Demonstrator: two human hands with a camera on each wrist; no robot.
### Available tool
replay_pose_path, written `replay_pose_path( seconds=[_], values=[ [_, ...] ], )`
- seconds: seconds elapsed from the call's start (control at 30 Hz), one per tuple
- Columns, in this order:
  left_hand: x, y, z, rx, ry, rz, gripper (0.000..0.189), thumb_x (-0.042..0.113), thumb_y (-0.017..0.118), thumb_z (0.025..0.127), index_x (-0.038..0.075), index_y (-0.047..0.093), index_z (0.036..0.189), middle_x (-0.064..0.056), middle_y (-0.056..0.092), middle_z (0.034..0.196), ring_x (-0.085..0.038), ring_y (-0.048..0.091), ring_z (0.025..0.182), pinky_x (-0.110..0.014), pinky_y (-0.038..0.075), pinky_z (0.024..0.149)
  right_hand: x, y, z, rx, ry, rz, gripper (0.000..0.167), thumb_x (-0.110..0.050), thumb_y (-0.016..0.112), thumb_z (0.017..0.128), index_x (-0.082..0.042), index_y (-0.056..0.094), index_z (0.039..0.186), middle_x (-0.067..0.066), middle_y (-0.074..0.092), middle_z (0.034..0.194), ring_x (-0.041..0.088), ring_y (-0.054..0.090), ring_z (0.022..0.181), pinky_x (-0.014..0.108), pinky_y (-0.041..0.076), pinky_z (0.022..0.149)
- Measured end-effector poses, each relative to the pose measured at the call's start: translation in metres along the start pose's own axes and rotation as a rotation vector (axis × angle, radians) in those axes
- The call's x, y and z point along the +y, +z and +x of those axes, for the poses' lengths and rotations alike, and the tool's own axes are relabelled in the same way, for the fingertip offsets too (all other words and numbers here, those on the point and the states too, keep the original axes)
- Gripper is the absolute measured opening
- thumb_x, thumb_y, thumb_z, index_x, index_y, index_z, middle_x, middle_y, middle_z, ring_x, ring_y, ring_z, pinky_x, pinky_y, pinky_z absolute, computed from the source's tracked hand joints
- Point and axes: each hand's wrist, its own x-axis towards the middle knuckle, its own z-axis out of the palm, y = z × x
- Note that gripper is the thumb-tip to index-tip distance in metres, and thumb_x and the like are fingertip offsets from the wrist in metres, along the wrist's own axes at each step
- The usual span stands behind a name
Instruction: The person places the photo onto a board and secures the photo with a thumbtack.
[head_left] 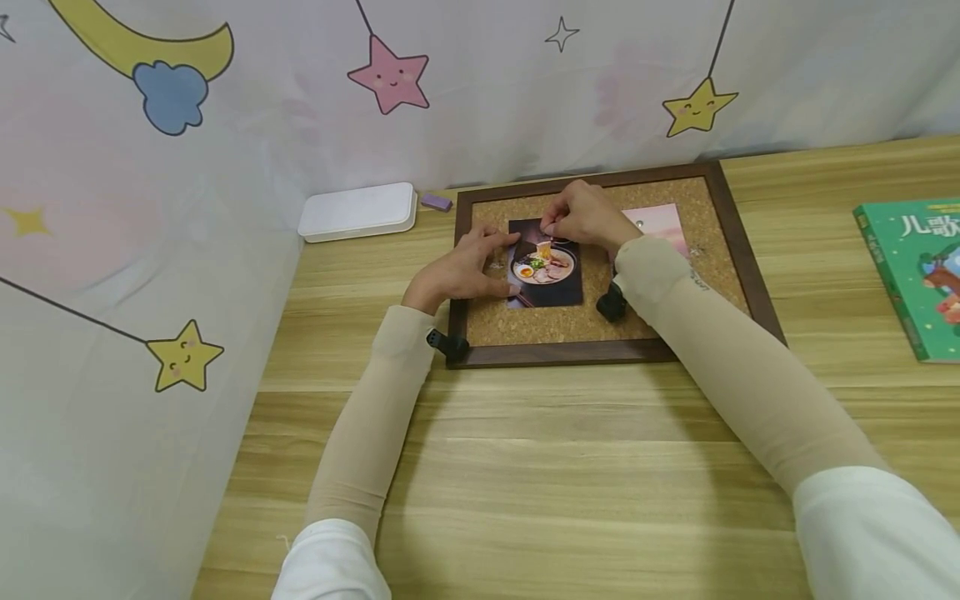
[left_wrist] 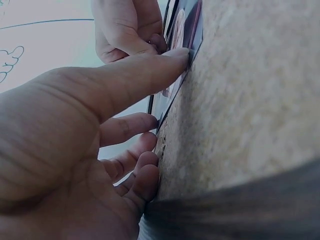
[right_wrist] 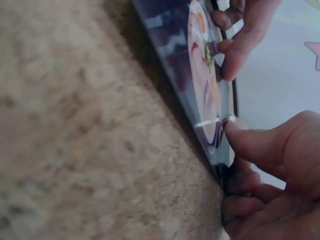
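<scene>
A dark photo card of a ramen bowl lies on the cork board, inside its brown frame. My left hand rests at the card's left side, thumb and forefinger extended and touching its edge. At the card's upper part, my right hand pinches a small pin between thumb and fingers; most of the pin is hidden, and whether its point has entered the cork I cannot tell. A pink card with a pin near its top lies to the right, partly behind the right wrist.
Small clear pieces sit on the cork beside the cards. Left of the frame are a white case and a purple eraser-like block. A green book lies at far right. A patterned curtain borders the table behind and left.
</scene>
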Motion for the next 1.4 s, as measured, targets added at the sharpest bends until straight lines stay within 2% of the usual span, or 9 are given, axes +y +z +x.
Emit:
replay_pose_path(
  seconds=[0.27,0.47,0.63,0.77,0.93,1.2,1.4],
  values=[
    [0.001,-0.001,0.0,0.001,0.002,0.015,0.089,0.033,0.085,0.092,0.013,0.04,0.167,-0.015,0.03,0.166,-0.035,0.031,0.153,-0.054,0.03,0.129,-0.004,-0.004,0.001,-0.039,0.099,0.047,0.017,-0.019,0.07,0.099,-0.007,0.08,0.106,0.005,0.069,0.104,0.024,0.056,0.102,0.036,0.044,0.088],
    [0.0,0.0,-0.001,0.0,-0.002,0.017,0.089,0.033,0.085,0.092,0.014,0.041,0.167,-0.015,0.03,0.166,-0.035,0.029,0.154,-0.055,0.029,0.13,-0.007,-0.005,0.002,-0.043,0.141,0.052,0.019,-0.022,0.069,0.098,-0.008,0.079,0.106,0.009,0.067,0.119,0.026,0.055,0.105,0.037,0.044,0.091],
    [0.0,0.001,-0.001,-0.007,-0.018,0.004,0.089,0.034,0.084,0.093,0.016,0.04,0.167,-0.014,0.029,0.167,-0.035,0.028,0.155,-0.056,0.028,0.13,-0.008,-0.006,0.001,-0.044,0.155,0.07,0.021,-0.022,0.07,0.096,-0.007,0.08,0.107,0.01,0.068,0.126,0.026,0.056,0.11,0.04,0.046,0.097],
    [0.0,0.001,-0.001,-0.007,-0.022,0.004,0.088,0.034,0.084,0.093,0.016,0.04,0.168,-0.013,0.028,0.168,-0.035,0.027,0.156,-0.056,0.028,0.131,-0.009,-0.006,0.004,-0.041,0.165,0.069,0.021,-0.019,0.07,0.093,-0.007,0.08,0.107,0.01,0.068,0.126,0.025,0.055,0.111,0.036,0.045,0.093],
    [0.001,0.001,0.0,-0.005,-0.018,0.007,0.088,0.033,0.084,0.093,0.016,0.04,0.168,-0.013,0.03,0.166,-0.034,0.029,0.154,-0.055,0.029,0.13,-0.01,-0.006,0.006,-0.034,0.165,0.039,0.019,-0.02,0.071,0.091,-0.008,0.08,0.102,0.008,0.068,0.118,0.026,0.056,0.107,0.034,0.043,0.086],
    [0.0,0.0,0.001,-0.007,-0.009,0.014,0.089,0.034,0.084,0.093,0.015,0.04,0.167,-0.014,0.031,0.165,-0.034,0.03,0.153,-0.054,0.03,0.129,-0.012,-0.003,0.008,-0.01,0.153,-0.009,0.011,-0.016,0.068,0.088,-0.009,0.072,0.08,-0.003,0.056,0.077,0.023,0.053,0.081,0.033,0.041,0.07],
    [0.001,0.0,0.0,-0.007,-0.009,0.018,0.089,0.033,0.084,0.093,0.015,0.04,0.168,-0.015,0.03,0.165,-0.035,0.029,0.154,-0.055,0.029,0.13,-0.015,-0.004,0.008,-0.018,0.168,-0.036,0.013,-0.013,0.066,0.087,-0.011,0.067,0.074,-0.006,0.052,0.066,0.021,0.052,0.075,0.033,0.04,0.067]
  ],
)
